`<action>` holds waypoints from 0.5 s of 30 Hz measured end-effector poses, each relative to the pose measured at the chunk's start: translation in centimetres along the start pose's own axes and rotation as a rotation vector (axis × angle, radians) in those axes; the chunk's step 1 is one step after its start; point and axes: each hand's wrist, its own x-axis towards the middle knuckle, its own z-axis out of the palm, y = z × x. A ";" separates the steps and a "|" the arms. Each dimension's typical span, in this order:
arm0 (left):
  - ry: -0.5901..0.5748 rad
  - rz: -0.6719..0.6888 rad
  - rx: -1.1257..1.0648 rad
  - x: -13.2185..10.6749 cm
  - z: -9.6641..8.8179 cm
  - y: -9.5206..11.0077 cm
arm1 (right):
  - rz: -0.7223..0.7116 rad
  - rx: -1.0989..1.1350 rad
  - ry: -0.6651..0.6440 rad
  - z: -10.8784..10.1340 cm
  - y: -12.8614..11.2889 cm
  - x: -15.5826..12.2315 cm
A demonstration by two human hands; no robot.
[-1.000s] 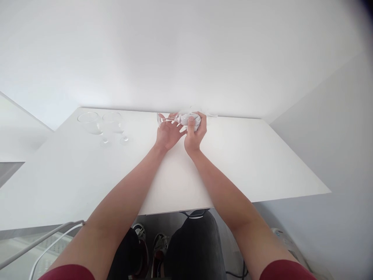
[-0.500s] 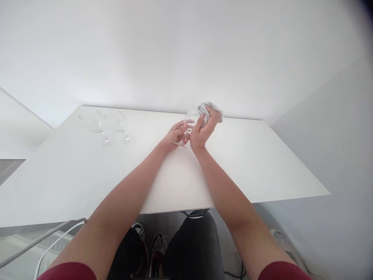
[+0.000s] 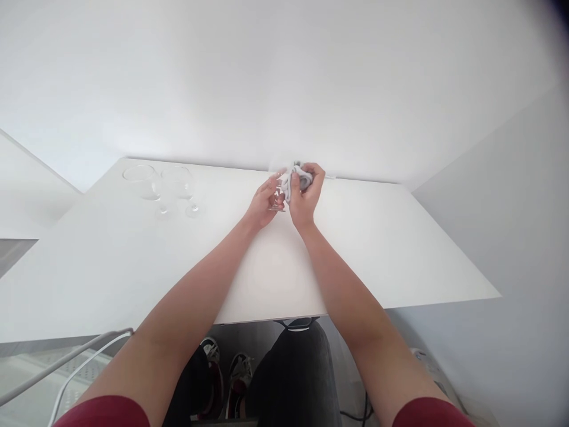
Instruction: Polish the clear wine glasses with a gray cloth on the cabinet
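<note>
Over the worktop (image 3: 382, 237) over there, a see-through stemmed glass (image 3: 278, 193), foot down, is clamped in the left fingers (image 3: 267, 190), the right fingers (image 3: 315, 170) clutching a crumpled pale-grey cloth (image 3: 290, 182) beside it.

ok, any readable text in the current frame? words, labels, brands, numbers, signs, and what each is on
None can be read.
Held glass, cloth, other two glasses, table: no lettering visible.
Shoes: any logo is too small to read.
Pale object at lower right: any marks too blurred.
</note>
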 end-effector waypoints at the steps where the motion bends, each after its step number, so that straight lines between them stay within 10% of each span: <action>1: 0.005 -0.014 -0.008 0.1 0.0 -0.2 | 0.008 0.003 0.021 0.0 0.0 0.0; 9: -0.014 -0.086 0.087 0.7 -0.8 -1.0 | -0.159 -0.136 -0.098 0.2 -0.4 -0.1; 15: 0.001 -0.101 0.035 0.7 -0.7 -0.4 | 0.209 0.161 -0.034 1.0 -1.0 -0.6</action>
